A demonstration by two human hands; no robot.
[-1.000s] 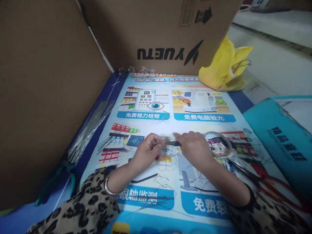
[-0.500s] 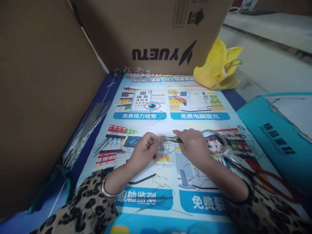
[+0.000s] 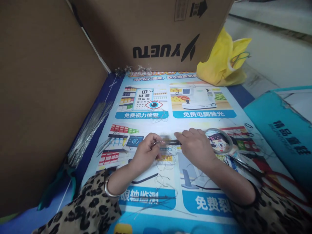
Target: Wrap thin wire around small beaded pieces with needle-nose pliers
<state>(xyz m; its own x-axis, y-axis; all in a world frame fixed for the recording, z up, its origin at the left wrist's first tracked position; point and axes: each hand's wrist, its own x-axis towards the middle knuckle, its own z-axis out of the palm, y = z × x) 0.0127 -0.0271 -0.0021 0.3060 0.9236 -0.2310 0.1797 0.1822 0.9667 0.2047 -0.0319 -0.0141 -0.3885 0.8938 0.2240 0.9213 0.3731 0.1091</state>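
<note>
My left hand [image 3: 145, 152] is closed in a pinch on a thin silvery wire [image 3: 158, 142]. My right hand [image 3: 195, 145] is wrapped round slim narrow-nosed pliers [image 3: 172, 142]; their handles are hidden in the fist. The tips of the pliers meet the wire just beside the left fingertips. Below them, thin wire loops [image 3: 164, 162] show against the printed sheet [image 3: 207, 125]; whether they join the held wire I cannot tell. Nearer me lie loose bent wires [image 3: 162, 180] and several straight dark pieces [image 3: 156, 197].
A bundle of straight wires [image 3: 89, 133] and a teal-handled tool [image 3: 58, 185] lie left. Right are a clear tape roll [image 3: 230, 143], red-handled scissors [image 3: 280, 182] and a teal box [image 3: 273, 120]. Cardboard [image 3: 158, 29] and a yellow bag [image 3: 219, 65] stand behind; small wire pieces [image 3: 133, 70] lie there.
The pliers' jaws, blurred and apart before, now look closed together at the wire. Both hands stay nearly in place. The whole view has shifted slightly.
</note>
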